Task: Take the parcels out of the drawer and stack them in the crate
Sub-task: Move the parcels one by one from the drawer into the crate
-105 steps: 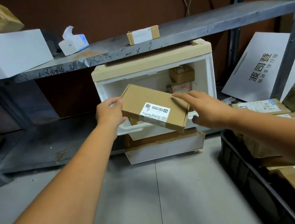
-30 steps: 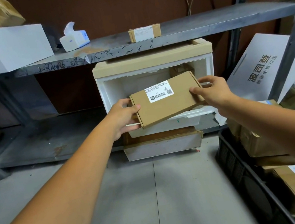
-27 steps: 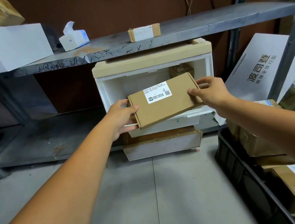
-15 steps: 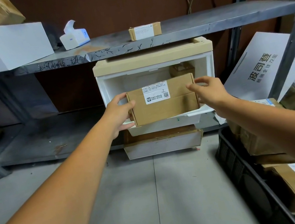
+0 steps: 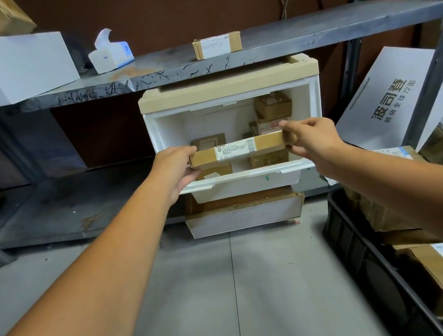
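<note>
1. At the left end of the flat brown cardboard parcel (image 5: 236,149), the grip of the left hand (image 5: 176,170) is clamped.
2. Edge-on before the white plastic drawer (image 5: 245,177), it looks light and stiff; end holds suit it.
3. On the other end, the grip of the right hand (image 5: 310,141) pinches; the black plastic crate (image 5: 342,232) lies lower right.
</note>
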